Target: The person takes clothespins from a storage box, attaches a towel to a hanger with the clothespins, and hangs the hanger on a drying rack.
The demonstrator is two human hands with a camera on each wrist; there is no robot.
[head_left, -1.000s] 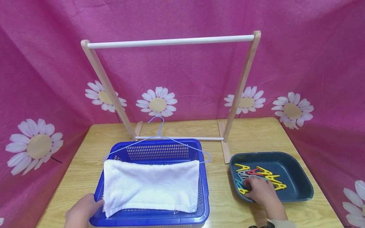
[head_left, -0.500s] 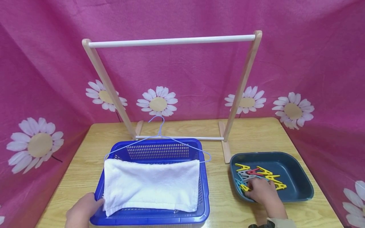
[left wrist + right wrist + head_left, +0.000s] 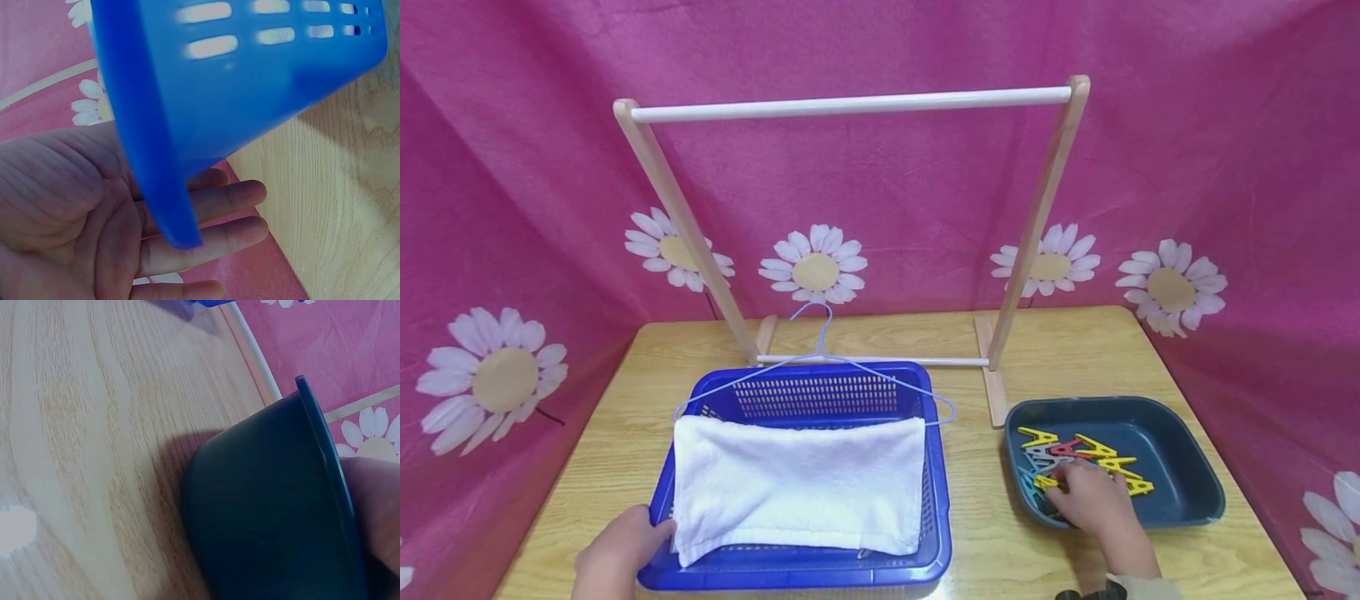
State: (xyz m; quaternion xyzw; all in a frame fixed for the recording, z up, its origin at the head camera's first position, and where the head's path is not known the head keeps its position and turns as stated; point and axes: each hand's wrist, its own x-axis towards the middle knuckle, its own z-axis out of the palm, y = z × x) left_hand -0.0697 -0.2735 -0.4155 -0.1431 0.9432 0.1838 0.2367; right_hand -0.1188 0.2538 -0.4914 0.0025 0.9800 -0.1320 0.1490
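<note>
A white towel [image 3: 805,492] lies across a blue plastic basket [image 3: 790,577], with a lilac hanger [image 3: 820,348] at its upper edge. At the basket's front left corner, my left hand [image 3: 621,542] has its thumb over the rim by the towel. The left wrist view shows straight fingers [image 3: 219,203] below the basket's rim. Inside a dark teal tub [image 3: 1183,462], my right hand [image 3: 1093,500] pinches a yellow clothespin [image 3: 1045,482]. The fingertips are partly hidden. In the right wrist view the tub's wall [image 3: 269,506] covers most of that hand.
A wooden rack [image 3: 1037,225] with a white top bar [image 3: 850,106] stands behind the basket. Several yellow, red, grey and teal clothespins [image 3: 1097,450] lie in the tub. The table [image 3: 970,508] is wood-grained, and a pink flowered curtain [image 3: 880,183] surrounds it.
My right hand has shifted slightly right and back within the tub, and the yellow clothespin at its fingertips has moved with it. My left hand stays at the basket corner.
</note>
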